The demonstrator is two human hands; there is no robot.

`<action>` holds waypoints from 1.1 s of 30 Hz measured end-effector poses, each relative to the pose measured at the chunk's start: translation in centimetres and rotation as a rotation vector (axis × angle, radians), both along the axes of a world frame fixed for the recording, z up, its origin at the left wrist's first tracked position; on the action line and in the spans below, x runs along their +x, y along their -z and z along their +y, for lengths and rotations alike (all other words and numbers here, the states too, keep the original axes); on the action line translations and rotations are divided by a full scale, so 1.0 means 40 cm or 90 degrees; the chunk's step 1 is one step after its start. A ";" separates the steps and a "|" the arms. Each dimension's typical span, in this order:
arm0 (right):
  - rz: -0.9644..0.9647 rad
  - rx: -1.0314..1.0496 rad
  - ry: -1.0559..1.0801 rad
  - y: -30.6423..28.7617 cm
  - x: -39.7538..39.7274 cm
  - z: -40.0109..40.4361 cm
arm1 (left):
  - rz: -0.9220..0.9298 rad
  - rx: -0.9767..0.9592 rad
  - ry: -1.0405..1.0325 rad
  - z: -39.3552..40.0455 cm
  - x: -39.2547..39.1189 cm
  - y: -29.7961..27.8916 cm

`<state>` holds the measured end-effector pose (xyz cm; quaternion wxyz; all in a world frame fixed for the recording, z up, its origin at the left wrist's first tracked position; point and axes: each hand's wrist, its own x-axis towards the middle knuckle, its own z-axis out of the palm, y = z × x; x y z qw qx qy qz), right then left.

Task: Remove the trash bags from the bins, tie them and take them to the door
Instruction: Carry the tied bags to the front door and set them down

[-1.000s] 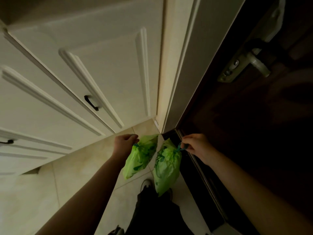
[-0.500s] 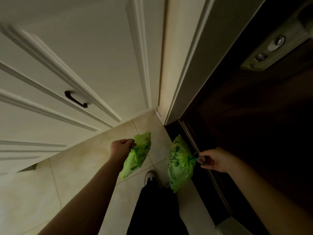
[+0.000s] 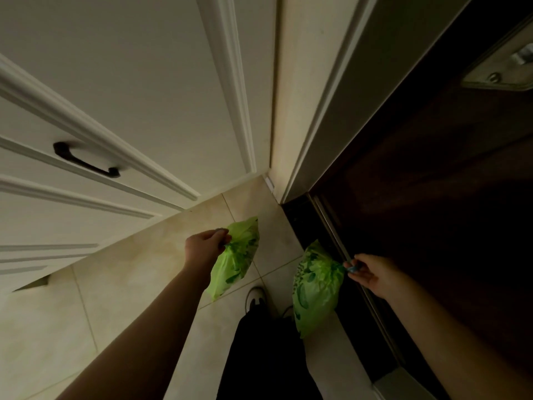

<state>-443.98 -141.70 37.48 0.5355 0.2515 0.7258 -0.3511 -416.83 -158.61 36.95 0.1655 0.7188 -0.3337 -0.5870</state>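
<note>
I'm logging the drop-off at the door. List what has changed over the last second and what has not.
The two hands drew apart: the right hand swung its green bag toward the dark door, and the left hand and its bag eased left. Both lowered in view as the camera tilted down. Nothing was released; each hand still grips its tied bag above the floor.

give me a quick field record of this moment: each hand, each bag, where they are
left hand: grips the tied top of the left green bag, held above the tiled floor
right hand: pinches the knot of the right green bag, held beside the dark door
bags: both tied, apart from each other, hanging
nearby: white cabinet with black handle, person's shoe below
</note>
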 end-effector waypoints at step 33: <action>0.209 -0.178 -0.261 0.307 -0.031 -0.446 | 0.026 -0.097 0.200 -0.272 -0.236 0.267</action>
